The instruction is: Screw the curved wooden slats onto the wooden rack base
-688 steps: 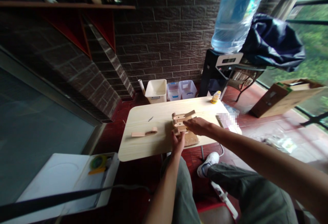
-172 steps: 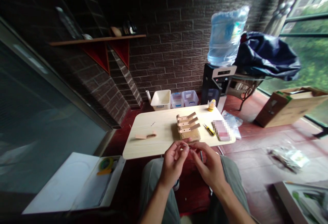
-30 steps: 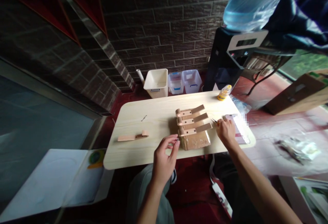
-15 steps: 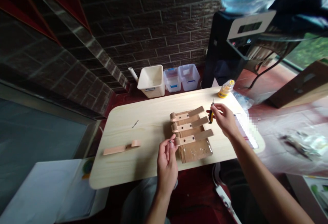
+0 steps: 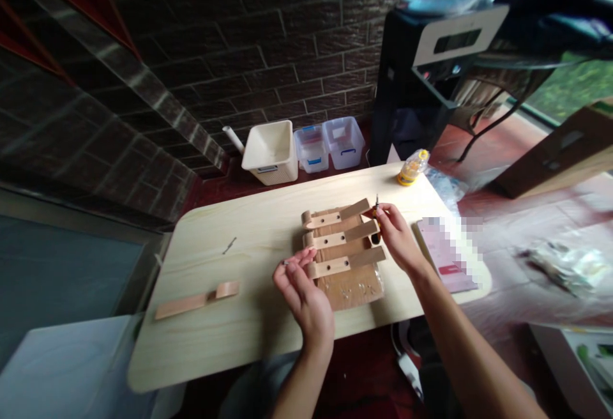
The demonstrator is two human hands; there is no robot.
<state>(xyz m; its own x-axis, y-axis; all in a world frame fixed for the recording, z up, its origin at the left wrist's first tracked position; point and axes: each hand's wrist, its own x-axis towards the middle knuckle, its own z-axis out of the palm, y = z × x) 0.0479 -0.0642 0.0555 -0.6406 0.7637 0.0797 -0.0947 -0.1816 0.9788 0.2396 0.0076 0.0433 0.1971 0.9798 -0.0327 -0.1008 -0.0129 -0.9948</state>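
Note:
My left hand [image 5: 306, 301] is beside the cardboard's left edge, its thumb and fingers pinched on a small metal piece [image 5: 286, 262], too small to name surely. In my right hand [image 5: 398, 237] is a black and yellow screwdriver [image 5: 376, 230], its shaft pointing up, just right of the straps' free ends. Three tan straps, a far one [image 5: 330, 218], a middle one [image 5: 334, 240] and a near one [image 5: 338, 267], lie side by side across the brown cardboard [image 5: 330, 292]. Each has a curled left end and two dark holes or fasteners. Several small metal bits [image 5: 366, 289] lie on the cardboard.
Another tan strap [image 5: 184, 304] and a thin dark piece [image 5: 229, 245] lie on the table's left [image 5: 191, 349]. A yellow-capped bottle [image 5: 412, 168] and a pinkish flat item [image 5: 445, 259] are at the right. Bins [image 5: 271, 151] and a water dispenser [image 5: 407, 74] stand behind.
The view has shifted. My left hand has moved left, a little away from the straps, still pinching the small piece. My right hand has brought the screwdriver slightly closer to the straps.

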